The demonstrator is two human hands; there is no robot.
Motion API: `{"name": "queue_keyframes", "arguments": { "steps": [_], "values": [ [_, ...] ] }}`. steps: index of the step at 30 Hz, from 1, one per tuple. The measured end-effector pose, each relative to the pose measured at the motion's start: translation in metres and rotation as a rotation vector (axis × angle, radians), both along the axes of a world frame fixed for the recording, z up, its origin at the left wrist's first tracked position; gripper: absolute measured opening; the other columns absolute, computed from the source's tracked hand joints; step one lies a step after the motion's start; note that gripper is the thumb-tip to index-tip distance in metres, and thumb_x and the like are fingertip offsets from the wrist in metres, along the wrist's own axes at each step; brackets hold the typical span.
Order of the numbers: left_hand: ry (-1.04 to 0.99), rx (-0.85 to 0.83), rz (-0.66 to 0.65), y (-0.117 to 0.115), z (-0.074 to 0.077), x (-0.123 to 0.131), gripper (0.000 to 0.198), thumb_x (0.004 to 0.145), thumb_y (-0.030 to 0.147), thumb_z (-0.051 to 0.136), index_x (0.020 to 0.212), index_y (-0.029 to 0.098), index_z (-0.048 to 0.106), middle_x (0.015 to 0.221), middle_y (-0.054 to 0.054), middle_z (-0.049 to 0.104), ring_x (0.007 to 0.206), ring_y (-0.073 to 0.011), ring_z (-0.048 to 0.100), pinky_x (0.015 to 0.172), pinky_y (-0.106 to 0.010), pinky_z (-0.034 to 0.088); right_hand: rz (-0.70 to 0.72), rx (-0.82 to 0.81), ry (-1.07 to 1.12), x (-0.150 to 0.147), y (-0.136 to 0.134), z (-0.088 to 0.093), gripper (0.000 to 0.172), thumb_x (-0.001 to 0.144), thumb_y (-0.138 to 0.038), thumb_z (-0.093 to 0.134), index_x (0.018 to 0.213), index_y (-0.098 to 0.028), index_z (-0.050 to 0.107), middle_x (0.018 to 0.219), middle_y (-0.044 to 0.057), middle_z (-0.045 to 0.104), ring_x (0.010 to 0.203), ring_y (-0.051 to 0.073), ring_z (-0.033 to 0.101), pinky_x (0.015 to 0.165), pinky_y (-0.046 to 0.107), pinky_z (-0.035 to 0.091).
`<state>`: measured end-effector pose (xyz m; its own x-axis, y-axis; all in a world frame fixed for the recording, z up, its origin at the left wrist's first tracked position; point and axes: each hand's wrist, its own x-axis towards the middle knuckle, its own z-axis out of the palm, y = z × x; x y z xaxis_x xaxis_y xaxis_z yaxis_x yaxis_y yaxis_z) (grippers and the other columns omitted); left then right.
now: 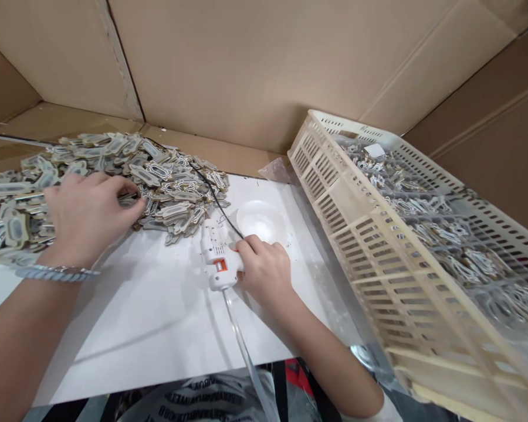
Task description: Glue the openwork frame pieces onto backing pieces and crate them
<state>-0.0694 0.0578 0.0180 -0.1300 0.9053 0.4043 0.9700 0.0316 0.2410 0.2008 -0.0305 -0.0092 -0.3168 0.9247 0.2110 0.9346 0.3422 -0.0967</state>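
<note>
My right hand [266, 271] is wrapped round the handle of a white hot glue gun [223, 265] with an orange switch. A long clear glue stick [242, 340] comes out of the gun's rear end toward me, and a black cord [213, 190] runs from the handle to the back. My left hand [94, 211] rests at a pile of small flat frame-shaped pieces [171, 181], grey, white and brown. Its thumb and forefinger are curled nearly together in a pinch; whatever lies between the tips is hidden among the pieces.
A round white dish [261, 218] sits on the white table [158, 316], beyond my right hand. On the right stands a cream plastic crate [356, 234] with rows of similar pieces between clear sheets. Cardboard walls [229, 70] enclose the back and sides.
</note>
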Motion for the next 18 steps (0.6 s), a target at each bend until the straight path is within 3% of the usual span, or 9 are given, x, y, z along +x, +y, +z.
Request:
{"name": "queue_keyframes", "arguments": {
  "steps": [4, 8, 11, 18],
  "values": [
    [0.106, -0.052, 0.027, -0.002, -0.0012, 0.0005, 0.059, 0.081, 0.066, 0.041, 0.082, 0.017, 0.074, 0.084, -0.017, 0.067, 0.101, -0.0449, 0.062, 0.088, -0.065, 0.044, -0.004, 0.039, -0.059, -0.0017, -0.0017, -0.0013, 0.009, 0.08, -0.02, 0.066, 0.089, -0.021, 0.068, 0.092, 0.005, 0.073, 0.067, 0.02, 0.061, 0.059, 0.035, 0.023],
    [0.134, -0.087, 0.015, -0.0013, -0.0016, -0.0003, 0.056, 0.08, 0.068, 0.044, 0.076, 0.019, 0.073, 0.08, -0.014, 0.068, 0.091, -0.0387, 0.063, 0.085, -0.058, 0.045, 0.003, 0.11, -0.112, -0.0027, -0.0018, -0.0054, 0.001, 0.086, -0.022, 0.064, 0.087, -0.021, 0.065, 0.09, 0.006, 0.071, 0.067, 0.02, 0.059, 0.059, 0.036, 0.021],
    [0.145, -0.099, 0.01, -0.001, -0.0011, 0.0002, 0.052, 0.079, 0.067, 0.048, 0.072, 0.021, 0.071, 0.078, -0.012, 0.068, 0.092, -0.0365, 0.063, 0.087, -0.056, 0.044, -0.008, 0.133, -0.117, -0.0041, -0.0009, -0.0078, 0.008, 0.085, -0.027, 0.069, 0.086, -0.021, 0.064, 0.087, 0.006, 0.07, 0.067, 0.02, 0.058, 0.058, 0.036, 0.02],
    [0.154, -0.225, 0.011, -0.0048, 0.0041, 0.007, 0.046, 0.08, 0.056, 0.048, 0.083, 0.018, 0.074, 0.092, -0.016, 0.071, 0.102, -0.0425, 0.061, 0.087, -0.058, 0.041, -0.031, 0.109, -0.13, -0.0074, -0.0013, -0.0081, 0.013, 0.085, -0.03, 0.071, 0.09, -0.02, 0.064, 0.094, 0.006, 0.07, 0.07, 0.019, 0.059, 0.058, 0.035, 0.023]
  ]
}}
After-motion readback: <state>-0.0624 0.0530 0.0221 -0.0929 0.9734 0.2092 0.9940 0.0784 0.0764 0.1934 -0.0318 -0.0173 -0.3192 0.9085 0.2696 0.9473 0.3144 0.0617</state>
